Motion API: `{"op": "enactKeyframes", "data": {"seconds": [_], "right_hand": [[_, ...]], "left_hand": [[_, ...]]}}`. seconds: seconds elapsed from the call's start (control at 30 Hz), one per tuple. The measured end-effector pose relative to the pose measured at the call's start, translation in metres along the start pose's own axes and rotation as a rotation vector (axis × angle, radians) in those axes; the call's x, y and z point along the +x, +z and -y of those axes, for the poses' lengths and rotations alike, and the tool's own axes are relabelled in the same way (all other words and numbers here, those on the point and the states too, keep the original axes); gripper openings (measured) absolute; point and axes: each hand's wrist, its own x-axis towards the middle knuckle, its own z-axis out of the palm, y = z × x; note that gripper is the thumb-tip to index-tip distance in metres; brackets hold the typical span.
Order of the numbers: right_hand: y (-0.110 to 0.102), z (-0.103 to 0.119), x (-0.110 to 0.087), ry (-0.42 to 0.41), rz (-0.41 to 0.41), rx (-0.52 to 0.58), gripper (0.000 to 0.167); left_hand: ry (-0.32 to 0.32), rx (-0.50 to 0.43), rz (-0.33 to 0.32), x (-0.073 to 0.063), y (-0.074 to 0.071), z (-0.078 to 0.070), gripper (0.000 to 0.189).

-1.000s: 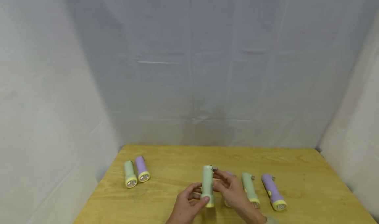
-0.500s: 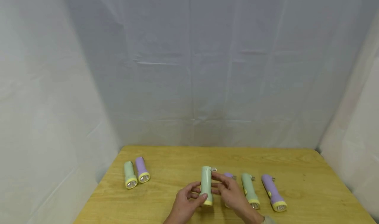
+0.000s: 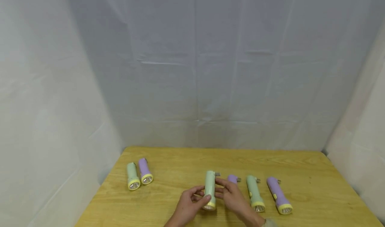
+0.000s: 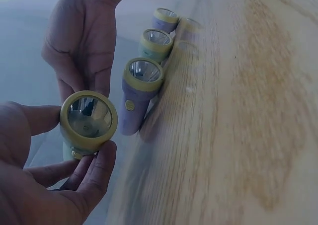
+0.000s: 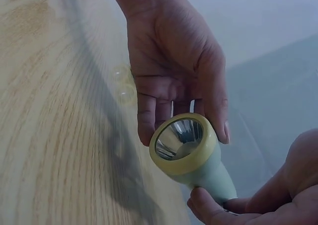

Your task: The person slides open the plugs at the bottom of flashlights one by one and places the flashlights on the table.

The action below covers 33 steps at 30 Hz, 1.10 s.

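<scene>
A pale green flashlight (image 3: 209,185) with a yellow lens ring is held above the table, lens end toward me. My left hand (image 3: 187,205) grips it near the head, thumb across the front. Metal plug prongs (image 3: 218,174) stick out sideways from its tail. Just below them, my right hand (image 3: 236,200) has its fingers against the body; in the right wrist view the right thumb and a finger pinch the green barrel (image 5: 218,183). The left wrist view shows the lens (image 4: 89,116) face-on, between the left thumb and fingers. Behind the right hand lies a purple flashlight (image 3: 232,178), partly hidden.
On the right lie a green flashlight (image 3: 254,192) and a purple one (image 3: 277,192), prongs out. A green flashlight (image 3: 132,173) and a purple flashlight (image 3: 144,168) lie side by side at the left of the wooden table (image 3: 177,160). White sheeting (image 3: 192,86) surrounds it.
The held flashlight has dropped slightly and tipped so that its lens shows. My right fingers have shifted from the prongs down to the body. The flashlights on the table have stayed put.
</scene>
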Motion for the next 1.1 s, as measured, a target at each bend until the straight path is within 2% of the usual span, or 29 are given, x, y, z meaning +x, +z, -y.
{"op": "enactKeyframes", "data": {"seconds": [0.2,0.37,0.67,1.1], "right_hand": [[0.0,-0.004,0.002,0.038,0.012,-0.013,0.052],[0.0,-0.002,0.004,0.074,0.027,0.005,0.053],[0.0,0.003,0.007,0.099,0.029,-0.015,0.055],[0.0,0.0,0.01,0.12,0.026,-0.043,0.053]], "left_hand": [[0.037,-0.008,-0.021,0.003,0.001,0.005,0.05],[0.028,0.017,-0.053,0.008,0.002,0.004,0.048],[0.002,0.009,-0.015,0.01,0.001,0.003,0.056],[-0.008,0.044,-0.036,0.017,0.006,0.009,0.055]]}}
